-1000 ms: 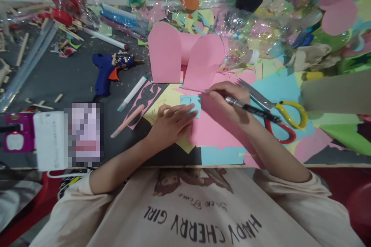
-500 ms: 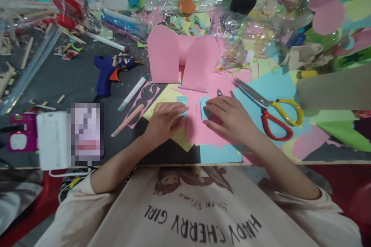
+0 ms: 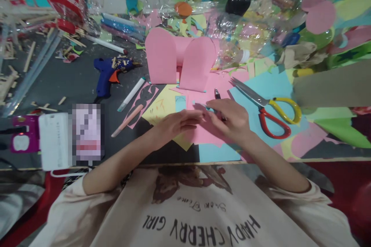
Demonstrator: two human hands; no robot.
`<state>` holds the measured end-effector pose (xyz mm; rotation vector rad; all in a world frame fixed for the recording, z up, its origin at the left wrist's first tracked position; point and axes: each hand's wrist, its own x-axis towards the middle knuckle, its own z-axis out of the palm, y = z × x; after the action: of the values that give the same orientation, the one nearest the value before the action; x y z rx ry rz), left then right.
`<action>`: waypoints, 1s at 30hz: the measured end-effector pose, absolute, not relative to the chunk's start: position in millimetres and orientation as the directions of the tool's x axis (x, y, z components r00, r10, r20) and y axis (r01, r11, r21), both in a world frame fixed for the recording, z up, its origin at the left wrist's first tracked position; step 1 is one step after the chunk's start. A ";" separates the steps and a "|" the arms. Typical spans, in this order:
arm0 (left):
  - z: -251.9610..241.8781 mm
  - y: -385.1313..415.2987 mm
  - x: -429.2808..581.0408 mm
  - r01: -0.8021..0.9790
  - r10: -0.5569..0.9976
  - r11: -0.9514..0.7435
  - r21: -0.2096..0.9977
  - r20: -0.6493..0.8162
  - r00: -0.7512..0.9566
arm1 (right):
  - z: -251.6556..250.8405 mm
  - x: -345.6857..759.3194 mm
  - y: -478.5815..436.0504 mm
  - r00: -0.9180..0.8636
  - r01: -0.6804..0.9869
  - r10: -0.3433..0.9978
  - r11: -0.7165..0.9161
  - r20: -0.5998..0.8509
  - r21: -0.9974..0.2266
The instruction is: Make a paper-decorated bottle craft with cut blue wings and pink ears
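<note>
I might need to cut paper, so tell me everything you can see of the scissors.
The scissors have silvery, metal-looking blades, close together, and two loop handles that look plastic, one yellow, one red. They lie aslant, mostly on a light-blue sheet, tips pointing left and away from the person, loops toward the right. The right hand is to their left; neither it nor the left hand touches them.

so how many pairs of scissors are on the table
1: the scissors with one red and one yellow handle lie mostly on blue paper, to the right of the right hand. Others could be hidden under the clutter.
</note>
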<state>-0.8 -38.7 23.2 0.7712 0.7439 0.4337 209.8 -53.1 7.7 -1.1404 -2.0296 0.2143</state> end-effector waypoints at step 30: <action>15.6 -23.3 16.9 -0.115 0.487 0.779 0.617 -0.478 0.731 | 10.0 186.0 -28.4 -0.137 0.293 0.961 0.271 0.241 -0.917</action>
<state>16.9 -23.3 15.6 0.5948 0.6752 0.3537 186.0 -28.4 10.0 -1.1787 -1.6233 0.9136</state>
